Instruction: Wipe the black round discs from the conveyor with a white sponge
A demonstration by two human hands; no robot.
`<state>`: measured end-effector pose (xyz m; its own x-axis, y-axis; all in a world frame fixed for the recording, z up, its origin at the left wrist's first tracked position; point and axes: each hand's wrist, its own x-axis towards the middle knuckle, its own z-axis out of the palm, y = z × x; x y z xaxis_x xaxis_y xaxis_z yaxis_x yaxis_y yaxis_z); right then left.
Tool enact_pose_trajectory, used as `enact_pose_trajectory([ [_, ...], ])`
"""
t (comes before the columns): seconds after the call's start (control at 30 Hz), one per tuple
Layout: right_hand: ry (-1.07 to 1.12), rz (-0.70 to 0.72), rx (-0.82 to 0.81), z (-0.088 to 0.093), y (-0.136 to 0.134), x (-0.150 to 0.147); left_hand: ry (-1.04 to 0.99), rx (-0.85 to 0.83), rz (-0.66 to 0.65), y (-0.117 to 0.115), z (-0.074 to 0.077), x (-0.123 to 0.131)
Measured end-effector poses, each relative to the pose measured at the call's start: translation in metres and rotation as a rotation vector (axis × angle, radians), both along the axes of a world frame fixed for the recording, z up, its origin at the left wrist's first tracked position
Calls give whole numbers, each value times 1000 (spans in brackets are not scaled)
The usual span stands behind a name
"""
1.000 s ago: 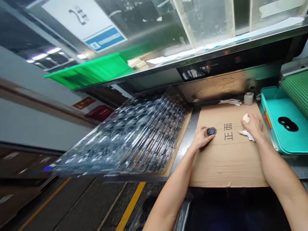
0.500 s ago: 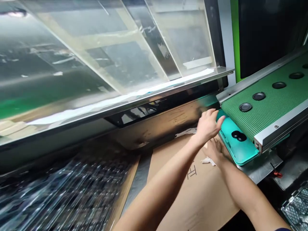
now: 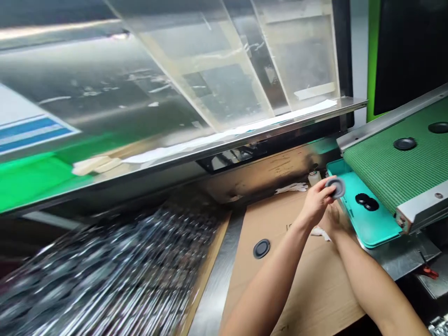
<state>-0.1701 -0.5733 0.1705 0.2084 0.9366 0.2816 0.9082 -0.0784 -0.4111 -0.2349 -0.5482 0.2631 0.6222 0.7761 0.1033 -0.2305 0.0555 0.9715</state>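
My left hand is closed on a dark grey round disc, with the thumb on its face, beside the teal tray's near-left side. Just below and behind it is my right hand, blurred and partly covered by the left; its fingers do not show clearly. A similar disc lies on the brown cardboard, left of my left forearm. Two overlapping black discs sit in the teal tray at the end of the green conveyor belt.
More discs, such as one, ride on the belt. White cloth pieces and a small bottle are at the cardboard's back. Shiny clear plastic trays fill the left. A metal-edged transparent panel overhangs the bench.
My left hand has closed on a disc, and the disc nearest the belt's end is gone. The view has swung left. A disc on the cardboard has come into sight.
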Motion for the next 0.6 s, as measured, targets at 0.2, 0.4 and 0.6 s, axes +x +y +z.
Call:
enact_pose_trajectory([
  [0.2, 5, -125, -136, -16, 13, -14, -189, -617, 371, 6, -99, -148],
  [0.4, 85, 120, 143, -1, 5, -40, -292, -576, 326, 10, -126, -159],
  [0.6, -9, 398, 94, -15, -17, -97, -461, -781, 202, 20, -115, -161],
])
